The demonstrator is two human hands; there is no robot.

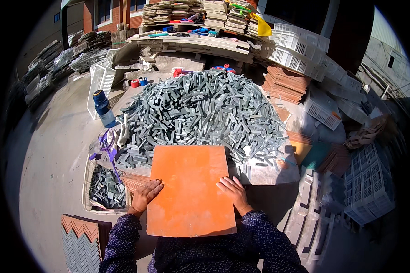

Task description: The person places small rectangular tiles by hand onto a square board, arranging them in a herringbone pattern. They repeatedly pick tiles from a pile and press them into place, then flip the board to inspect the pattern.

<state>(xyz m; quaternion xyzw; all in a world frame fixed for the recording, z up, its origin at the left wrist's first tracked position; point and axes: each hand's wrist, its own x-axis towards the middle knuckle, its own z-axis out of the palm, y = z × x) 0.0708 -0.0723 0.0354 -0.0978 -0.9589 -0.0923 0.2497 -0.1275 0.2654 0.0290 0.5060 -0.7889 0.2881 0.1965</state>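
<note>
Board (190,189), orange, flat, lies at the surface's near edge, below the grey strip pile (200,111). I judge it stiff, light, smooth. Left hand (145,195) and right hand (232,192) rest fingers spread on its side edges; best grip there.

Board (190,189) flat on the surface (264,173), nearest the body; left hand (144,194) on its left edge, right hand (232,191) on its right edge. Behind the board, heap of small bars (200,109). Left of heap, bottle (103,108) upright. Below left of board, crate (87,182) with more bars inside. Far right, stacked baskets (300,50)
</note>
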